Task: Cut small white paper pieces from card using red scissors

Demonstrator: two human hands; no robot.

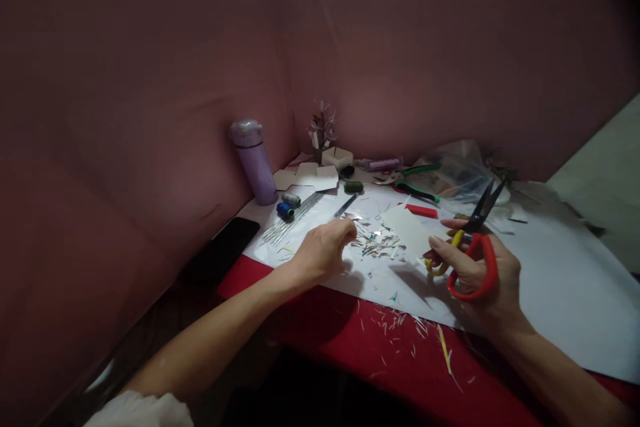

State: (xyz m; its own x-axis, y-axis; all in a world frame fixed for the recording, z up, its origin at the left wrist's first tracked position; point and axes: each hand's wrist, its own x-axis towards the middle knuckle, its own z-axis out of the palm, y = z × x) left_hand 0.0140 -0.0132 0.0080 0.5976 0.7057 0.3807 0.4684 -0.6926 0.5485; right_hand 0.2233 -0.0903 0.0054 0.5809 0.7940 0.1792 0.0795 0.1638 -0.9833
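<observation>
Right hand (475, 267): fingers through red-handled scissors (475, 240), blades parted. Left hand (325, 250): fingertips pinched at paper scraps (377, 243) on the counter (550, 280). Step judged: picking up a cut piece.

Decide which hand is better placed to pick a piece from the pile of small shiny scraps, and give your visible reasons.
Probably the left. The left hand rests at the edge of the shiny scraps, fingers pinched and apparently holding no tool. The right hand is occupied by the red-handled scissors, blades up and open, farther from the pile.
</observation>
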